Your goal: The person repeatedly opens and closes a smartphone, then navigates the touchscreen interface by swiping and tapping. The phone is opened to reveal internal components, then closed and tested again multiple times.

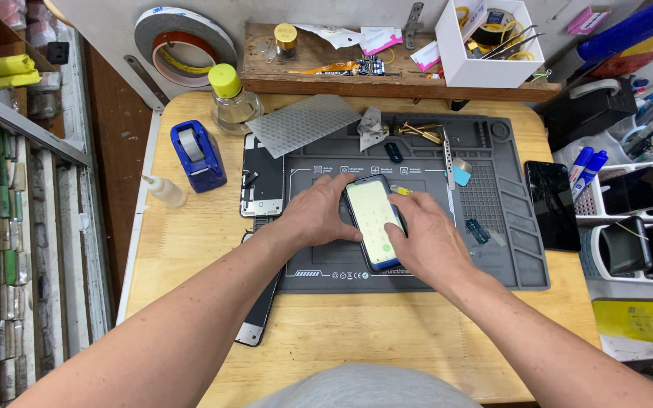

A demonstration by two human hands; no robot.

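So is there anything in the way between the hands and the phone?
No, nothing visible. Both hands are already on the phone, which lies on the grey mat: the left hand holds its left edge, and the right hand rests on its right side with fingers on the lit screen.

A phone-repair workshop is indicated. A grey silicone repair mat with moulded compartments (pixel 527 249) is laid on a pale wooden bench (pixel 190 249). Dismantled dark phone screens (pixel 262 177), brass-coloured tweezers (pixel 421 132) and a blue tape dispenser (pixel 198 155) are arranged around it.
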